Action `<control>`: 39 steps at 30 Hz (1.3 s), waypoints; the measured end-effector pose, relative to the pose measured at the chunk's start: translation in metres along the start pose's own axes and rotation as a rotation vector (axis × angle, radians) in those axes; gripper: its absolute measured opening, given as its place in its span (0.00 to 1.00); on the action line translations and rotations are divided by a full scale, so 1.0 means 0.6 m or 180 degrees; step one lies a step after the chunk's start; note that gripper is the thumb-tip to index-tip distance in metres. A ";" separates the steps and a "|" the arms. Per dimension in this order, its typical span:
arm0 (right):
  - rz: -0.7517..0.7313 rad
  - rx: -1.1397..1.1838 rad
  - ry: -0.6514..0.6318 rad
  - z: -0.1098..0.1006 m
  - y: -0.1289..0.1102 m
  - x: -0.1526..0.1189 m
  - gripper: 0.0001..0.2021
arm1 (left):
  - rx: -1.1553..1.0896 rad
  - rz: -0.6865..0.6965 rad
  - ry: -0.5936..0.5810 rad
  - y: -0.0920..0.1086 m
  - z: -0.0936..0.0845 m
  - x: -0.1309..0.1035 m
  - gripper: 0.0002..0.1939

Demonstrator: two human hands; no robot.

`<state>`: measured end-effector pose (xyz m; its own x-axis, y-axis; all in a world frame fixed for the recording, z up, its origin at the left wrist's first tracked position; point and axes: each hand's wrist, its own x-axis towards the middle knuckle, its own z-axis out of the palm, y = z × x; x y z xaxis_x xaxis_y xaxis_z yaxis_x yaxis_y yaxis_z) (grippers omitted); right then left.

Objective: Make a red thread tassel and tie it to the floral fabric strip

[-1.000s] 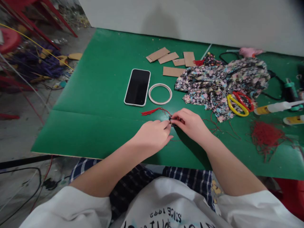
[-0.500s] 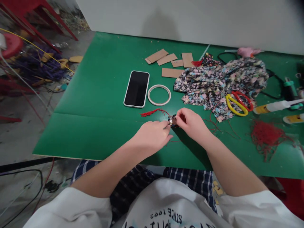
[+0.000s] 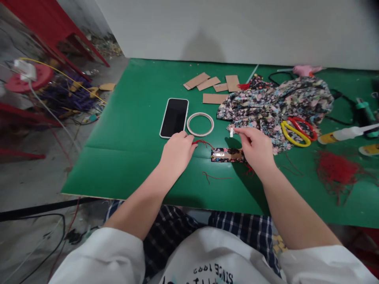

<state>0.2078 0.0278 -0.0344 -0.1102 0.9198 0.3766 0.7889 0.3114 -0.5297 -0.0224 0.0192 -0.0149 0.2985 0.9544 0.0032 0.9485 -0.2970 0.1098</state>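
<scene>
A small floral strip [image 3: 227, 155] lies flat on the green table, with bare brown card and a shiny patch along its middle. From its left end a red cord [image 3: 204, 141] runs to my left hand [image 3: 177, 152], whose fingers are closed on the tassel end. My right hand [image 3: 256, 148] pinches a small white piece [image 3: 231, 132] above the strip's right end and partly hides that end. Red threads show below my right hand. A loose red thread [image 3: 217, 178] lies nearer the table's front edge.
Behind my hands are a phone [image 3: 174, 117], a tape roll [image 3: 200, 124] and cardboard pieces [image 3: 215, 98]. Floral cloth [image 3: 278, 98], yellow-and-red-handled scissors [image 3: 296, 133], a red thread pile [image 3: 337, 167] and a glue bottle [image 3: 337, 135] lie to the right.
My hands have moved apart, uncovering the floral strip. My left hand has moved left onto the red tassel; my right hand has moved right and now holds a white piece. The view has shifted slightly.
</scene>
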 end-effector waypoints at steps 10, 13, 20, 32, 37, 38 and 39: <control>-0.0064 0.0689 -0.0391 0.001 -0.035 -0.007 0.12 | -0.0435 0.0399 0.0238 0.001 -0.002 -0.003 0.10; -0.0271 0.1100 -0.0816 0.001 -0.046 -0.010 0.16 | -0.1037 0.0728 0.0095 0.010 -0.025 -0.011 0.08; 0.0645 0.2469 -0.1996 0.001 -0.062 -0.016 0.15 | -0.1606 0.0865 -0.0113 0.021 -0.048 -0.025 0.06; 0.0857 0.2318 -0.1594 0.001 -0.063 -0.015 0.07 | -0.3891 -0.0059 -0.0993 0.032 -0.004 -0.013 0.25; 0.0765 0.2077 -0.1470 -0.002 -0.062 -0.014 0.07 | -0.3713 -0.0445 -0.0930 0.031 -0.008 -0.009 0.16; 0.0770 0.2042 -0.1462 -0.003 -0.062 -0.013 0.07 | -0.3688 -0.0453 -0.0891 0.030 -0.010 -0.008 0.15; 0.0777 0.2017 -0.1452 -0.004 -0.062 -0.013 0.07 | -0.3663 -0.0444 -0.0859 0.029 -0.013 -0.007 0.14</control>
<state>0.1806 0.0082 -0.0157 -0.3226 0.9432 -0.0788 0.3460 0.0400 -0.9374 -0.0077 0.0100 -0.0055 0.3434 0.8984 -0.2737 0.3636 0.1415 0.9207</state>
